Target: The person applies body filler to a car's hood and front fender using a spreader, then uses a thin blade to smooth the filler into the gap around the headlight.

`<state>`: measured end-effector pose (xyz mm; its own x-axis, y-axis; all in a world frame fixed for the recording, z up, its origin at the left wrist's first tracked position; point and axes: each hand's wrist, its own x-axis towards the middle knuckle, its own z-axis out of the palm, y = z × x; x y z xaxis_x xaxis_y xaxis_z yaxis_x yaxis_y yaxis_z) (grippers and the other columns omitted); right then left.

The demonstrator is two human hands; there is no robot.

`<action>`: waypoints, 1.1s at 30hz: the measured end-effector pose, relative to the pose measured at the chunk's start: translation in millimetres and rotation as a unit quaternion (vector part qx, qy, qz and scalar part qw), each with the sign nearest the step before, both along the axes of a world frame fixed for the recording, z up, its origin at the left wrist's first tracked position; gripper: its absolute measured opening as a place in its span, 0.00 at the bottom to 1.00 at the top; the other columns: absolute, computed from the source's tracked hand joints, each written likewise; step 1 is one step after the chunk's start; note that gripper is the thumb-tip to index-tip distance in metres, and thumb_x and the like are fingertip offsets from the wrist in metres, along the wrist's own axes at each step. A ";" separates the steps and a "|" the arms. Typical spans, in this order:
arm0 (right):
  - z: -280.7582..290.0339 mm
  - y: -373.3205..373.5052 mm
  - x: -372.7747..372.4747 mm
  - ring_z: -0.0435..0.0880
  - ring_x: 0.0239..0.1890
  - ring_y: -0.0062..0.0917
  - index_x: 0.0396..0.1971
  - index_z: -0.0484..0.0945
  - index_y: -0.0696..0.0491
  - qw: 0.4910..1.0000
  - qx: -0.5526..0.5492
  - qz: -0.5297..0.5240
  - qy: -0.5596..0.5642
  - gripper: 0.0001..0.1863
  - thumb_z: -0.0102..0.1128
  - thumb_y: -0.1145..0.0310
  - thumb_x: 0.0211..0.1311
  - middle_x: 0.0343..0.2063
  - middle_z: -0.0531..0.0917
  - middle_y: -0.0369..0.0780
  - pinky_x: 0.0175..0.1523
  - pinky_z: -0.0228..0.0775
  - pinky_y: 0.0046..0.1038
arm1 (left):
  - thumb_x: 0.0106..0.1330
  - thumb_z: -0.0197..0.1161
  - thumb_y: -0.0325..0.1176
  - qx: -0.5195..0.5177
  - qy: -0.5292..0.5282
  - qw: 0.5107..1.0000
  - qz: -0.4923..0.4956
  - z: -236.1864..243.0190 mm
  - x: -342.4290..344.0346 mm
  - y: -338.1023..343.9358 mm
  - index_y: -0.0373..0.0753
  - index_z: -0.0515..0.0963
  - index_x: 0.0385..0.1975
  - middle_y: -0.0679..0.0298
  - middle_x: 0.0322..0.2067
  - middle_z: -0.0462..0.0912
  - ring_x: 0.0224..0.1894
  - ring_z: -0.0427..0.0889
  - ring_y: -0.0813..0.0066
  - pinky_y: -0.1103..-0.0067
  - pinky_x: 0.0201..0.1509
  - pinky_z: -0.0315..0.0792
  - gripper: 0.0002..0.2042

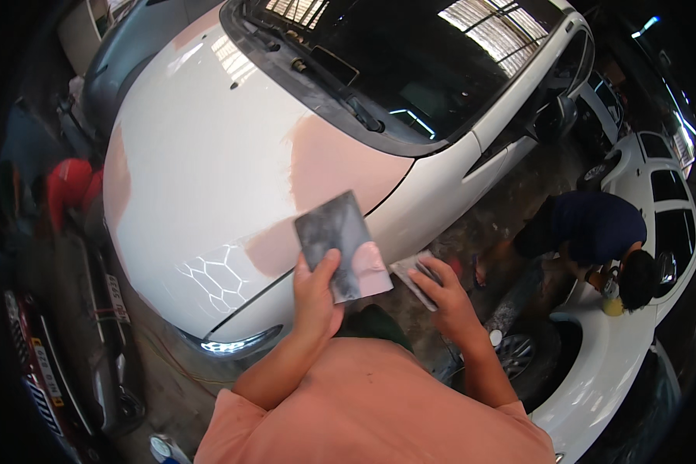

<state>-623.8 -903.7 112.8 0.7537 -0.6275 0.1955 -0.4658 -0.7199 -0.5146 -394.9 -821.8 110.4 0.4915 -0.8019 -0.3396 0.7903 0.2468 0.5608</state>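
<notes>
Dim workshop floor (170, 363) surrounds a white car with a rounded, glossy hood (201, 147), the largest thing in view; a second white car (607, 379) stands to the right, where a co-worker in a navy shirt (603, 224) bends over it. Matt pinkish-beige patches already cover parts of the hood: a broad one (344, 166) by the windscreen corner, a smaller one (273, 246) nearer the headlight, and a strip (117, 166) along the far-left edge. None shows a white topcoat, so the surface seems only part-finished, with smoothing and recoating probably left. The left hand (315, 298) grips a dark grey rectangular plate (329, 224) over the hood's near edge. The right hand (450, 298) pinches a thin, greyish flat spreader (414, 282) just beside the plate. Smallest is the glossy pink paste (370, 263) on the plate, evidently not used up.
</notes>
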 end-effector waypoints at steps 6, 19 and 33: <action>-85.9 27.3 -45.6 0.78 0.59 0.38 0.65 0.66 0.53 0.482 0.645 -0.254 -0.536 0.28 0.54 0.77 0.64 0.56 0.77 0.42 0.65 0.71 0.46 | 0.76 0.55 0.32 -0.041 -0.087 0.994 0.055 15.0 12.2 6.0 0.39 0.67 0.63 0.61 0.56 0.76 0.58 0.76 0.69 0.70 0.64 0.71 0.18; 27.4 -25.8 -95.8 0.80 0.59 0.41 0.66 0.63 0.54 0.578 0.579 -0.115 -0.563 0.29 0.55 0.74 0.65 0.57 0.78 0.42 0.60 0.77 0.50 | 0.75 0.54 0.30 0.011 -0.122 0.992 0.036 21.3 -65.4 -4.0 0.36 0.65 0.64 0.60 0.54 0.77 0.55 0.79 0.69 0.71 0.60 0.74 0.19; 58.7 -34.6 -111.6 0.74 0.62 0.30 0.49 0.84 0.40 0.919 -0.315 0.198 -0.131 0.17 0.65 0.67 0.58 0.58 0.79 0.32 0.66 0.68 0.36 | 0.74 0.55 0.28 0.028 -0.187 0.981 -0.029 33.6 -98.1 8.7 0.31 0.65 0.63 0.55 0.54 0.78 0.54 0.80 0.67 0.71 0.59 0.76 0.20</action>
<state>-735.4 -938.3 171.6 0.7739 -0.0153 0.6331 -0.0233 -0.9997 0.0044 -493.0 -813.1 144.1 0.5439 -0.8179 -0.1877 0.5378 0.1682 0.8261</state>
